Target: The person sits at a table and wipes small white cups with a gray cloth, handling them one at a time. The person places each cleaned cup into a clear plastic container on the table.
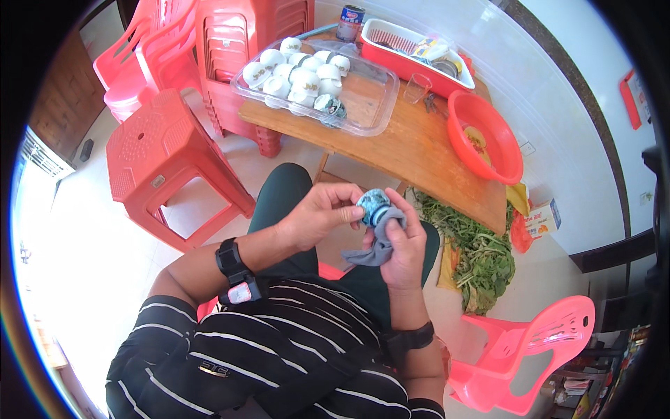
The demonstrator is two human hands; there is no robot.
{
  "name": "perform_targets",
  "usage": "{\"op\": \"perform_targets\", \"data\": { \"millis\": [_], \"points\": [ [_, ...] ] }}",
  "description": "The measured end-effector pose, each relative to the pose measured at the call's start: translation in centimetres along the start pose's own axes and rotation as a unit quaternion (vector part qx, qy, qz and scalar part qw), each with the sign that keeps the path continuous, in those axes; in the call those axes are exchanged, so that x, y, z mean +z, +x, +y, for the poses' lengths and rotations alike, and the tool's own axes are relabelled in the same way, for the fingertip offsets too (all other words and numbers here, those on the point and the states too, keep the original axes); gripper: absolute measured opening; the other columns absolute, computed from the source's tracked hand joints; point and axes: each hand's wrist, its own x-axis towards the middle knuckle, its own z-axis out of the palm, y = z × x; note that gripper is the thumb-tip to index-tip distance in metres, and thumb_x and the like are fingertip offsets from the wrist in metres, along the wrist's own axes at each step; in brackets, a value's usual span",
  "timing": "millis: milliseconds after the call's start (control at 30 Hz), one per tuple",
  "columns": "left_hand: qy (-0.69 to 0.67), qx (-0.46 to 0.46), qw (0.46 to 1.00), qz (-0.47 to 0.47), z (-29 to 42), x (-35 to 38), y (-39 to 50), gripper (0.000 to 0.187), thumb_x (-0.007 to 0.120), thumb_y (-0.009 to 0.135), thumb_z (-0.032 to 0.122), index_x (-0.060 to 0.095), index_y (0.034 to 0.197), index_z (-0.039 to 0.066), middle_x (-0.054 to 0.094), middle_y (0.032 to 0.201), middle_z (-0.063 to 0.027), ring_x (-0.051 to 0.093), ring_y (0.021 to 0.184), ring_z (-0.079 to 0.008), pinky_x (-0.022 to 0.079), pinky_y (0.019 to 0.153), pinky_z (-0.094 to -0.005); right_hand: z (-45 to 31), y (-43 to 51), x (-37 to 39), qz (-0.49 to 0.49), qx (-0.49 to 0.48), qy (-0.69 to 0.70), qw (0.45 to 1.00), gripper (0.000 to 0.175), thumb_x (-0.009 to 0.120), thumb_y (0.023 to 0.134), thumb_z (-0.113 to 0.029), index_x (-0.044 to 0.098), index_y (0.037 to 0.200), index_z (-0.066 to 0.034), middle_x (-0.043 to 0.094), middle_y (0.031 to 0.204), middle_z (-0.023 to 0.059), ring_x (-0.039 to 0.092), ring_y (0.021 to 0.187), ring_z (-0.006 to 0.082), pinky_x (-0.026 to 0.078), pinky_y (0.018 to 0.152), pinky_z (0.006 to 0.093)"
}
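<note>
A small rounded piece with a teal-and-dark pattern and a narrower blue ring is held over my lap. My left hand pinches its left side between thumb and fingers. My right hand grips a grey cloth pressed against the ringed end of the piece. Beyond my hands, a clear plastic tray on the wooden table holds several white rounded pieces with gold-coloured marks. Similar teal-patterned pieces lie at the tray's near edge.
The wooden table also bears a red basin, a red-and-white basket, a glass and a tin can. A red plastic stool stands left; leafy greens and a pink chair are at right.
</note>
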Motion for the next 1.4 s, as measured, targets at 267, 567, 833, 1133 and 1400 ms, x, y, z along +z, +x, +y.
{"op": "perform_targets", "data": {
  "millis": [267,567,833,1133,1400],
  "points": [
    [0.059,-0.004,0.998,0.001,-0.1,0.6,-0.3,0.010,0.058,0.094,0.007,0.062,0.099,0.000,0.058,0.090,0.0007,0.053,0.083,-0.0067,0.046,0.077,-0.0251,0.9,0.0,0.0,0.055,-0.031,-0.108,0.992,0.036,0.047,0.101,-0.025,0.054,0.121,0.0048,0.065,0.085,0.0112,0.061,0.057,0.0164,0.051,0.051,0.0256],
    [0.538,0.223,0.808,-0.087,1.3,1.1,0.0,0.017,0.066,0.072,0.002,0.055,0.085,0.002,0.051,0.088,-0.0124,0.051,0.083,-0.0340,0.046,0.075,-0.0385,0.9,0.6,-1.0,0.052,0.030,-0.073,0.996,0.047,0.042,0.102,-0.039,0.057,0.118,0.0030,0.065,0.086,0.0088,0.063,0.063,0.0156,0.052,0.056,0.0270],
    [0.702,0.330,0.600,-0.197,1.9,1.7,-0.7,0.021,0.065,0.070,0.017,0.063,0.087,0.005,0.056,0.104,-0.0090,0.053,0.100,-0.0268,0.047,0.079,-0.0347,0.5,0.6,-1.6,0.011,0.147,-0.040,0.988,0.031,0.052,0.099,-0.032,0.061,0.099,-0.0020,0.062,0.075,0.0056,0.056,0.053,0.0108,0.045,0.042,0.0229],
    [0.437,0.188,0.875,-0.090,1.5,0.9,0.1,0.059,0.081,0.065,0.009,0.063,0.121,0.007,0.055,0.118,-0.0118,0.053,0.111,-0.0313,0.045,0.092,-0.0392,0.8,0.1,-0.5,0.034,0.094,-0.063,0.993,0.015,0.060,0.095,-0.016,0.060,0.099,-0.0021,0.060,0.073,0.0033,0.055,0.052,0.0089,0.042,0.042,0.0218],
    [0.400,0.093,0.911,-0.040,1.1,1.5,-0.4,0.077,0.084,0.066,0.013,0.049,0.133,0.002,0.056,0.127,-0.0121,0.057,0.112,-0.0243,0.046,0.094,-0.0355,2.0,0.0,-0.5,0.070,0.018,-0.203,0.977,0.026,0.064,0.093,-0.025,0.058,0.098,0.0000,0.061,0.078,0.0033,0.053,0.072,0.0059,0.044,0.062,0.0226]
  ]
}}
